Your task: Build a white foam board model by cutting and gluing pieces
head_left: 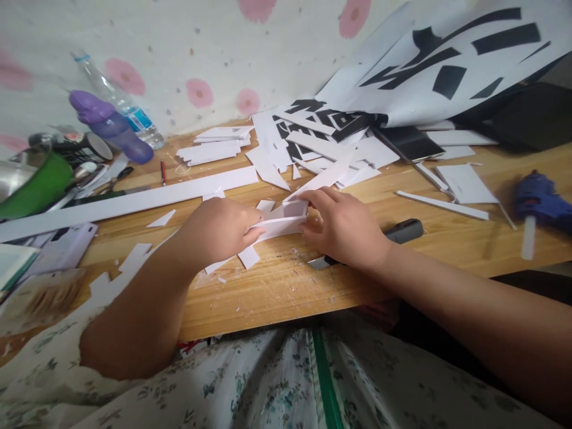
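A small white foam-board piece with upright walls (286,226) stands on the wooden table between my two hands. My left hand (226,229) pinches its left end between thumb and fingers. At the right end, my right hand (342,223) is closed on the piece, thumb on the near side and fingers over the far side. Beneath my right hand lies a utility knife (406,231), its grey handle sticking out to the right and its blade (318,262) to the left. White offcuts (249,256) lie under and around the piece.
Printed black-and-white sheets (308,119) and white strips cover the back. A blue glue gun (543,199) lies far right. At left are a long white strip (134,202), a purple bottle (111,128), a water bottle (138,116), a green bowl (40,185) and a phone (62,247).
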The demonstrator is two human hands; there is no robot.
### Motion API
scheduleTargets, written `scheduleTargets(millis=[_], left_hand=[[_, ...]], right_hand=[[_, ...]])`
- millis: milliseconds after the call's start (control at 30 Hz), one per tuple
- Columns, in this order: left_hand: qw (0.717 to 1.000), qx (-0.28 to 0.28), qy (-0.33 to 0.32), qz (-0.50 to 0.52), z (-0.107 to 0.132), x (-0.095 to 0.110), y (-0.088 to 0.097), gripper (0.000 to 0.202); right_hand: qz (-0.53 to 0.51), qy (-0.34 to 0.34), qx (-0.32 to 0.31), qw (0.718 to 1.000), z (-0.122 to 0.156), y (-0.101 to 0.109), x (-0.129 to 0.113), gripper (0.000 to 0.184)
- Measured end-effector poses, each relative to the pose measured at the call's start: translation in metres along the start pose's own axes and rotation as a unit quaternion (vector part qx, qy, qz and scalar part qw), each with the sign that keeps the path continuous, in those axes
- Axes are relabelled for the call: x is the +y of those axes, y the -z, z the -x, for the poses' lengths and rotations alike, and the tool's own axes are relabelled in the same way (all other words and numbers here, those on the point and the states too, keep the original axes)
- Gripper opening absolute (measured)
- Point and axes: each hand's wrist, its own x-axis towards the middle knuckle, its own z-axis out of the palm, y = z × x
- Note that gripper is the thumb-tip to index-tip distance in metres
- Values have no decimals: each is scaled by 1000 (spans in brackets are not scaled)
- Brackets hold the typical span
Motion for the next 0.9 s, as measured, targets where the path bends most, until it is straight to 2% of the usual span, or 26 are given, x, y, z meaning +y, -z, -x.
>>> scheduleTargets(millis=[267,433,900], left_hand=[[1000,7,16,-14,-1,4,-1,32],[1000,26,0,-11,-1,4,-1,31],[1000,7,-3,12,-3,5,0,30]], right_hand=[[17,5,11,1000,0,-3,0,40],[25,12,13,1000,1,-3,0,38],[29,22,11,999,1,-4,2,38]])
